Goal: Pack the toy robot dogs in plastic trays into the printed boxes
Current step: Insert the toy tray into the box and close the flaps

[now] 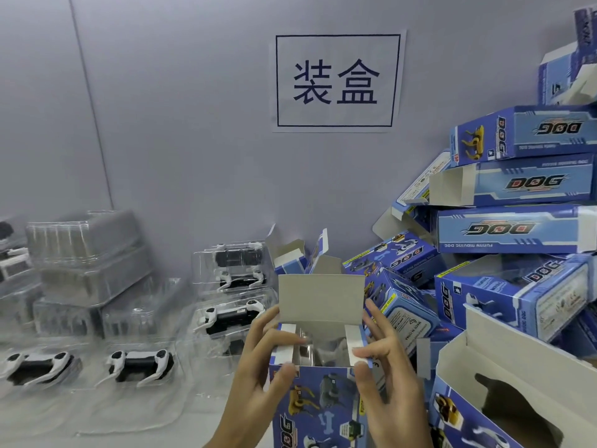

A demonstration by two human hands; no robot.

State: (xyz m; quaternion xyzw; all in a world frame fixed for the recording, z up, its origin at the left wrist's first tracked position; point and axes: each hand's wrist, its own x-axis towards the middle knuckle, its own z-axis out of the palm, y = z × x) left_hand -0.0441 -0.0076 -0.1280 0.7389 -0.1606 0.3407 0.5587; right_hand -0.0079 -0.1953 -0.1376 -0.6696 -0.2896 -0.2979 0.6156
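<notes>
- Far L, worktop [193, 412]: stacked clear plastic trays [87, 253]; toy robot dogs in trays [139, 367], blk/wht.
- Ctr: printed box [318, 405] upright, top lid up, tray w/ dog partly visible inside.
- L hand [255, 367]: fingers grip box's L side flap.
- R hand [384, 367]: fingers pinch R flap.
- R: heap of blue DOG boxes [517, 227].

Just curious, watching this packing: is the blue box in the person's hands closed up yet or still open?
Still open. The blue box stands upright, its long top flap raised and both side flaps not yet folded flat; a tray sits inside. Left hand and right hand grip it.
</notes>
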